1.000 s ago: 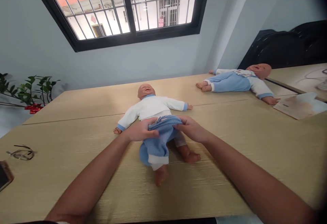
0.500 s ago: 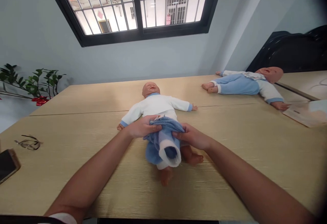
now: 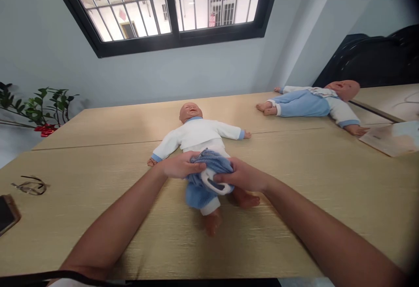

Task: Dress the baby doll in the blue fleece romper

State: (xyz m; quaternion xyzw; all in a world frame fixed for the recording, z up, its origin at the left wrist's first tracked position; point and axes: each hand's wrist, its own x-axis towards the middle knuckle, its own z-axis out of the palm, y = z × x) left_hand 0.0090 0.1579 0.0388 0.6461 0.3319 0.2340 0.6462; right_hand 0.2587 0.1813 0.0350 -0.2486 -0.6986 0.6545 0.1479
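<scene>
The left hand [image 3: 181, 165] and right hand [image 3: 245, 175] are a little apart, each gripping blue trousers [image 3: 214, 162] bunched over the lower body of a doll [image 3: 203, 132]. Half a second ago a loose trouser leg stuck out with its white cuff [image 3: 225, 189] round and open; now it is gathered up short, the cuff flattened to a narrow slot by the right thumb. Below, blue cloth with a white hem covers one doll leg, foot out; the other foot is bare beside it. The doll lies face up on the pale wooden table [image 3: 288, 182], arms spread, as before.

Farther out, glasses [image 3: 31, 186] and a phone [image 3: 8, 214] lie at left; a second doll [image 3: 304, 103] and a packet [image 3: 389, 141] at right. Beyond stand a plant [image 3: 49, 107], black chairs [image 3: 376, 60] and a pale wall [image 3: 137, 77] with a barred window [image 3: 175, 38].
</scene>
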